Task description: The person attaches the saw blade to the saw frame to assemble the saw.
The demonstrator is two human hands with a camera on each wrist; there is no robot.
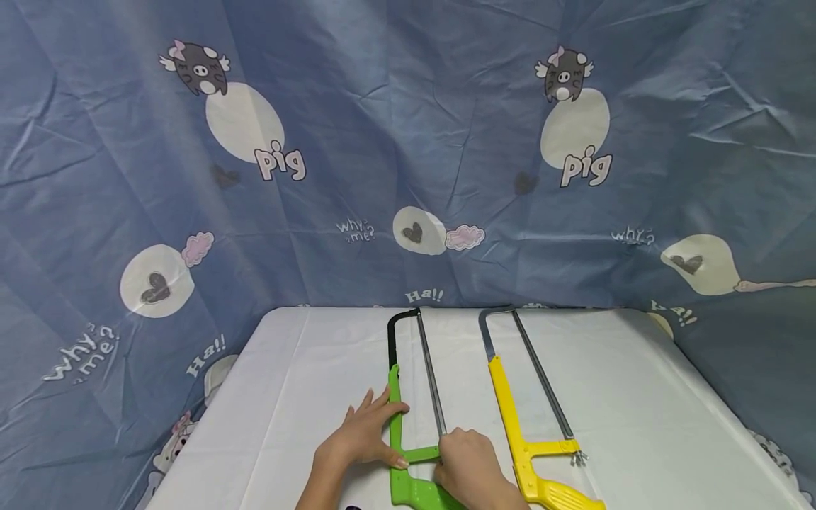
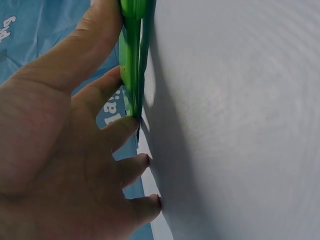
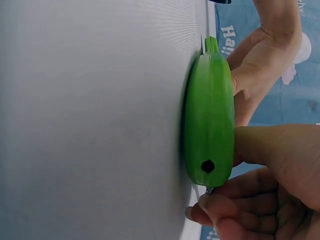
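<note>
A green-handled hacksaw (image 1: 397, 404) lies on the white table. My left hand (image 1: 365, 433) rests on its green frame, thumb and index finger pressing across it; the other fingers are spread with tips at the tabletop, as the left wrist view shows. At the near end of the blade (image 1: 431, 375), my right hand (image 1: 470, 464) has curled fingers and covers the frame's corner. In the right wrist view its fingertips pinch a small metal wing nut (image 3: 210, 190) beyond the green handle (image 3: 210, 115); the fingers hide most of that nut.
To the right lies a yellow hacksaw (image 1: 503, 393) with its wing nut (image 1: 579, 459) showing. A small dark object (image 1: 353, 507) is cut off by the bottom edge of the head view. Behind the white table (image 1: 663, 397) hangs a blue printed cloth (image 1: 408, 142).
</note>
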